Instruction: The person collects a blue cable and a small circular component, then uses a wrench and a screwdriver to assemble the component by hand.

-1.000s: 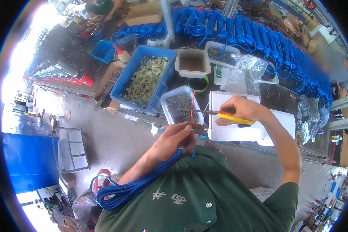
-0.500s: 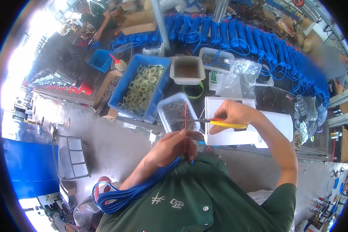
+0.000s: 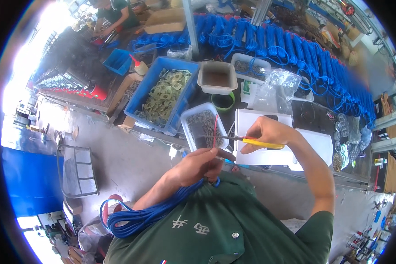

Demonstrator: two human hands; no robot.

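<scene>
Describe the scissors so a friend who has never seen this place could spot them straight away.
On the workbench, find the white box beside a whitish tub of grey parts. Over the box, the person's right hand holds the scissors, blades pointing left across the tub. Their bright yellow handle sets them apart from the white box and tub.

The scissor handle (image 3: 265, 144) is yellow, wire (image 3: 215, 126) red, cable (image 3: 152, 214) blue.
</scene>
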